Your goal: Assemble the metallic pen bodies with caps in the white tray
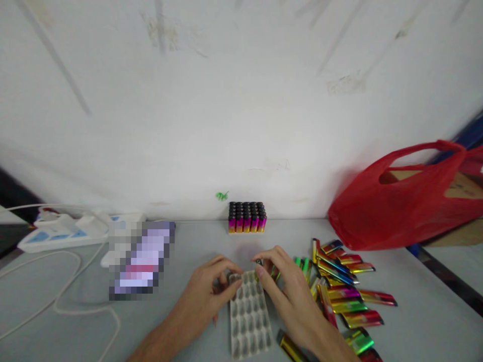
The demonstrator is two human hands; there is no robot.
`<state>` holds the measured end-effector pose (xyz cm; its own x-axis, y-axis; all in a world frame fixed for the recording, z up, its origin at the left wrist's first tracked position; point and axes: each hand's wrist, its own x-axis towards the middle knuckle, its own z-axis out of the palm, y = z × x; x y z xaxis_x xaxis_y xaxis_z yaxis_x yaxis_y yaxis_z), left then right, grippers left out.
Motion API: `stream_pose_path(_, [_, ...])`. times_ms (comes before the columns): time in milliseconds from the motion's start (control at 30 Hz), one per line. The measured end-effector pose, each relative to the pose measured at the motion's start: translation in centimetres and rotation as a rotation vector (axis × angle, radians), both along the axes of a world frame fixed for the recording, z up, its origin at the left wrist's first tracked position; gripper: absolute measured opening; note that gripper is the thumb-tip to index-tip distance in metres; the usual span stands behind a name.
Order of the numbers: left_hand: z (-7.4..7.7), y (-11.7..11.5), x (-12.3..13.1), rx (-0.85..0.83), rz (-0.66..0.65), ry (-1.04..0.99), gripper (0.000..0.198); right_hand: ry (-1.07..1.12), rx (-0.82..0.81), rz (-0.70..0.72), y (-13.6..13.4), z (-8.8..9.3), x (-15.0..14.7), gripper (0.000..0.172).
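A pale grey tray (pixel 250 317) with rows of oval pockets lies on the table, its far end between my hands. My left hand (pixel 207 289) grips the tray's far left corner, with the thumb on the rim and the fingers curled beside it. My right hand (pixel 287 289) is closed around a lighter (pixel 259 262) at the far right corner. Only the lighter's dark top shows clearly; the fingers hide most of its body. The visible pockets hold nothing. To the right of my right hand spreads a loose pile of shiny coloured lighters (pixel 345 305).
A block of upright purple-and-yellow lighters (pixel 247 218) stands near the wall. A red plastic bag (pixel 396 206) sits at the back right. On the left are a pixelated phone (pixel 145 261), a white power strip (pixel 75 234) and a white cable (pixel 77 309).
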<state>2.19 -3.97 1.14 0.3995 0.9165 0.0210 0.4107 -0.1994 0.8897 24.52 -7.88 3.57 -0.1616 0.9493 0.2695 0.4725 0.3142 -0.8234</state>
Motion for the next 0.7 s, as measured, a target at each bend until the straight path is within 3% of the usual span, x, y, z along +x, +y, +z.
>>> stream_pose_path(100, [0.0,0.1,-0.1,-0.036,0.007,-0.006,0.025,-0.107,0.029,-0.103,-0.1,0.8,1.6,0.029])
stream_pose_path(200, [0.1,0.1,-0.1,-0.05,0.015,-0.009,0.025,-0.332,0.124,-0.278,-0.5,1.0,5.3,0.039])
stream_pose_path(333, [-0.1,0.1,-0.2,-0.059,0.022,-0.012,0.027,-0.701,0.112,-0.469,-1.9,-1.0,12.4,0.059])
stream_pose_path(467, [-0.4,0.2,-0.3,-0.063,0.018,-0.017,0.029,-0.806,-0.054,-0.399,-2.8,-3.9,16.5,0.067])
stream_pose_path(567, [-0.3,0.3,-0.3,-0.061,0.012,-0.017,0.031,-0.797,-0.026,-0.34,-2.3,-4.9,16.4,0.065])
stream_pose_path(700, [-0.2,0.3,-0.3,-0.056,0.008,-0.013,0.032,-0.768,0.028,-0.264,-0.3,-4.9,14.9,0.063])
